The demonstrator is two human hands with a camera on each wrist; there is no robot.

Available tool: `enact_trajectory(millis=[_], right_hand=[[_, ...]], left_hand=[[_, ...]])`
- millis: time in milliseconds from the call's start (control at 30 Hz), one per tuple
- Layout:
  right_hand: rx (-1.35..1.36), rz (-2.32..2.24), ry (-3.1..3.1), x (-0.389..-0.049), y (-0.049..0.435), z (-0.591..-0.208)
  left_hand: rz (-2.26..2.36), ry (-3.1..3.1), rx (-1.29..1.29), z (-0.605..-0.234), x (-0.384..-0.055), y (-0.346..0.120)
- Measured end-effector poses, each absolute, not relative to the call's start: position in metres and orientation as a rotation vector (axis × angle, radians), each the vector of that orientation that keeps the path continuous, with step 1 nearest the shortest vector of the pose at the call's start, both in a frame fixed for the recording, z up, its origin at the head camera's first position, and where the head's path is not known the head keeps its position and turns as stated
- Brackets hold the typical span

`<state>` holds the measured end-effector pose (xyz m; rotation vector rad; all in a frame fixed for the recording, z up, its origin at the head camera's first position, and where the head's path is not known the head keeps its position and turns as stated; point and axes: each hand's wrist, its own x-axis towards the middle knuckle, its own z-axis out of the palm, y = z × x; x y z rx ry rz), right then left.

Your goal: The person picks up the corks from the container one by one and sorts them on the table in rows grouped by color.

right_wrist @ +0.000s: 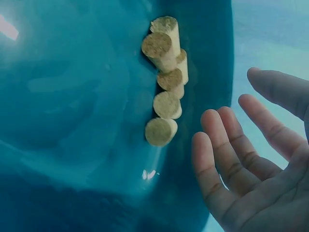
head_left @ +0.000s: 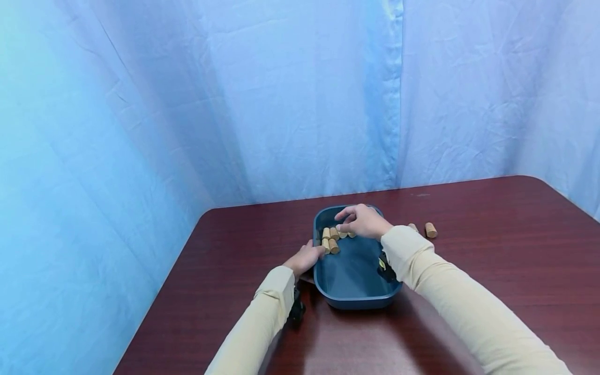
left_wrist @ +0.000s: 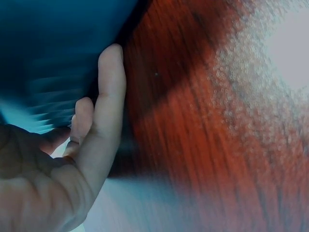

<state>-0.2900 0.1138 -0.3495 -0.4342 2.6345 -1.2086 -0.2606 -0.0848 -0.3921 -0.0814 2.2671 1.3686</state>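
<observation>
Our right hand (head_left: 364,221) spreads its fingers wide near the tapered tan cork stoppers (right_wrist: 159,133) clustered inside the blue round-cornered plastic bin (head_left: 358,268) that our left hand (head_left: 307,258) grips at its side, while two more stoppers (head_left: 430,230) lie beyond our right hand on the reddish-brown wooden table (head_left: 234,250).

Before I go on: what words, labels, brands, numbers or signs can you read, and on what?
None readable in any view.
Black device at the right wrist: yellow patch, too small to tell whether it has print.
Corks and blue bin: no text visible.
</observation>
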Motion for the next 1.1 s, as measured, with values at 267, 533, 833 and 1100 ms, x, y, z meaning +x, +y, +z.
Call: enact_trajectory(millis=[267,533,833,1100], right_hand=[[-0.381,-1.166,2.641,-0.291,0.104,-0.363],[-0.359,-1.165,2.661,-0.292,0.095,-0.379],[-0.349,-1.157,2.650,-0.294,0.091,-0.389],[-0.365,-1.112,2.641,-0.294,0.092,-0.389]], left_hand=[[1.362,2.272,-0.064,-0.393,-0.262,-0.085],[1.366,2.266,-0.038,-0.393,-0.261,-0.086],[1.369,2.261,-0.028,-0.393,-0.260,-0.086],[1.360,2.268,-0.048,-0.391,-0.260,-0.086]])
